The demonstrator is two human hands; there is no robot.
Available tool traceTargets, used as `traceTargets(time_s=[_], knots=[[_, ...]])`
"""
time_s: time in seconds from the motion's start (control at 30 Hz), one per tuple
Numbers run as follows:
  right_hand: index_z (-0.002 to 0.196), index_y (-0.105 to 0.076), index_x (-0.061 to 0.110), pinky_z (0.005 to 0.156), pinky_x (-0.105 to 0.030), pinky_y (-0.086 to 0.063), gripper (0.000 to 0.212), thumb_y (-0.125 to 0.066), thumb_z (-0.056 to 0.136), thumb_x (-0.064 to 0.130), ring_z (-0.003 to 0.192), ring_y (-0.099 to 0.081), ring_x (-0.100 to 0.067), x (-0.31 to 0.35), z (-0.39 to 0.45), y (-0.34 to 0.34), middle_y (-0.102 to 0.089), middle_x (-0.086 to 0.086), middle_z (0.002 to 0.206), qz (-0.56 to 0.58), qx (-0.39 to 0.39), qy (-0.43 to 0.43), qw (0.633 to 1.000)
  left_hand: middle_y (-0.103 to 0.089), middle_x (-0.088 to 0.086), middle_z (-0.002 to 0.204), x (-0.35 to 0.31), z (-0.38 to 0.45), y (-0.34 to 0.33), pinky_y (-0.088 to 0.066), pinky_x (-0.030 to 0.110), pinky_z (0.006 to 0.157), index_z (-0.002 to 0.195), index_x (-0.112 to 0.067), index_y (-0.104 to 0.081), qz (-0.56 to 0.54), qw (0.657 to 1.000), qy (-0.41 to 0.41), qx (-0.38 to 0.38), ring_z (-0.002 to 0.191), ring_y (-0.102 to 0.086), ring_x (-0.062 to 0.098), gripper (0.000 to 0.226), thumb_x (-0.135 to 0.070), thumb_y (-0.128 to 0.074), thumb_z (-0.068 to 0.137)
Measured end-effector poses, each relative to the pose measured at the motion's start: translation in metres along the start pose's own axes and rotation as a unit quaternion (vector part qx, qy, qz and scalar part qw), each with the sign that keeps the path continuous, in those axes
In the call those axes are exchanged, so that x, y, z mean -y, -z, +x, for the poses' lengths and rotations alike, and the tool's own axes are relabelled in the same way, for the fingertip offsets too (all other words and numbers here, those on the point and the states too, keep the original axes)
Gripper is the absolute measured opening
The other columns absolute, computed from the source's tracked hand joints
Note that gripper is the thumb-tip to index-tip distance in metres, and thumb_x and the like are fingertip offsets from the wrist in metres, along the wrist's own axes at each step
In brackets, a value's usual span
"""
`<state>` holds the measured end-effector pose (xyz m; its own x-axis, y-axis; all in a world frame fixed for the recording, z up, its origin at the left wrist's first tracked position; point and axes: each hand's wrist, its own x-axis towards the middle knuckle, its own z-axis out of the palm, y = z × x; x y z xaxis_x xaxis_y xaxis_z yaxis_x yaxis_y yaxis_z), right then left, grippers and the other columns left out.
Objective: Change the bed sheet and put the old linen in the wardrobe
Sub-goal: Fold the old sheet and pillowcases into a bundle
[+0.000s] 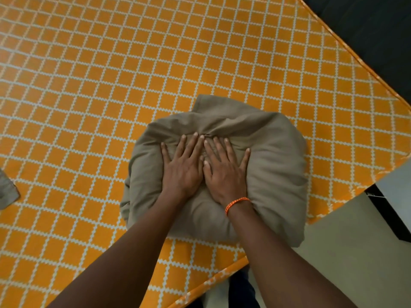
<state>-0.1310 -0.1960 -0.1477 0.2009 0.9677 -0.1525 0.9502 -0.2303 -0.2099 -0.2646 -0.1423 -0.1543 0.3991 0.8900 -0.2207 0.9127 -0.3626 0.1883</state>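
Orange lattice-print bed sheet already spread | our left hand and right hand pressed flat, fingers straight, on the folded taupe linen bundle atop the bed's corner | wardrobe trip seemingly remained.

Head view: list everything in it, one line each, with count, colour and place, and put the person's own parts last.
Folded linen bundle: one, grey-brown, on the bed near its lower right corner, under both hands.
Bed sheet: one, orange with a white lattice pattern, spread over the bed and filling most of the view.
Grey cloth: one piece, partly cut off at the left edge, lying on the sheet.
Floor: pale, lower right beside the bed.
Dark surface: dark, upper right beyond the bed edge; what it is cannot be told.
Dark object: one, black, on the floor at the right edge.
Bracelet: one, orange, on the right wrist.
Left hand: flat, fingers spread, pressing on the bundle.
Right hand: flat, fingers spread, pressing beside the left.
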Motion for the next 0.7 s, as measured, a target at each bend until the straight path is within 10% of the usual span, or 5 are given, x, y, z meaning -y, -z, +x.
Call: traceTargets(time_s=[0.37, 0.7], knots=[[0.165, -0.021, 0.031, 0.126, -0.046, -0.022, 0.067, -0.027, 0.106, 0.063, 0.158, -0.019, -0.021, -0.132, -0.014, 0.028, -0.023, 0.002, 0.172, -0.068, -0.012, -0.012, 0.998, -0.019, -0.008, 0.174, 0.065, -0.007, 0.022, -0.028, 0.058, 0.123, 0.167, -0.031, -0.020, 0.016, 0.995, 0.102, 0.010, 0.159, -0.020, 0.037, 0.071, -0.065, -0.023, 0.105], [0.166, -0.009, 0.023, 0.116, -0.079, -0.006, 0.086, -0.024, 0.099, 0.074, 0.161, -0.004, -0.022, -0.124, 0.008, 0.041, -0.008, -0.002, 0.175, -0.010, 0.034, -0.214, 0.976, -0.026, -0.002, 0.172, 0.084, -0.003, 0.044, -0.024, 0.053, 0.125, 0.166, -0.023, -0.025, -0.018, 0.992, 0.123, -0.001, 0.159, -0.024, 0.025, 0.064, -0.049, -0.029, 0.107]])
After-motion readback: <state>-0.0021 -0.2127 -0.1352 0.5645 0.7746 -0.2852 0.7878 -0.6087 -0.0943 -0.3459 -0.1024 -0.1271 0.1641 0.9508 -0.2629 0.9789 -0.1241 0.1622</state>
